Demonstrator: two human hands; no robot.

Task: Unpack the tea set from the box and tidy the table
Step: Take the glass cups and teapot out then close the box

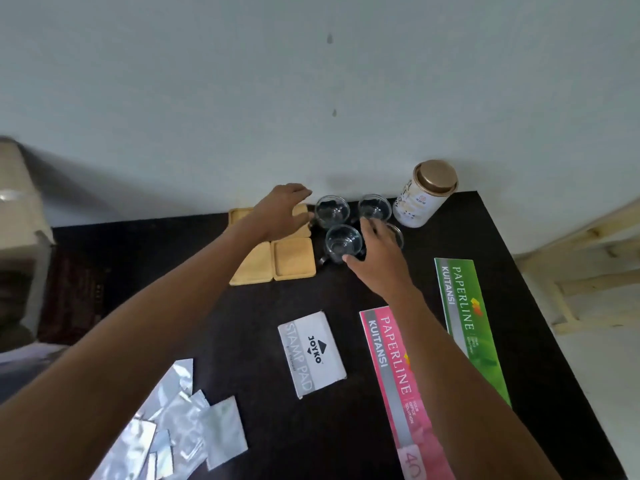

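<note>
Several small glass cups stand clustered at the back of the dark table [346, 299]: one at the back left [331, 211], one at the back right [374, 207], one in front [343, 242]. A further cup [397, 233] is mostly hidden under my right hand [379, 263], whose fingers spread over it and the front cup. Several wooden coasters [293, 259] lie to the left of the cups. My left hand [282, 213] hovers open above the back coasters, fingertips near the back-left cup. A white tea canister with a gold lid [424, 194] stands at the back right.
A white stamp pad box [313, 353] lies mid-table. Pink [398, 375] and green [465, 323] receipt books lie to the right. Several silver foil packets [180, 431] are scattered at the front left. A beige box [17, 216] sits at the far left, off the table.
</note>
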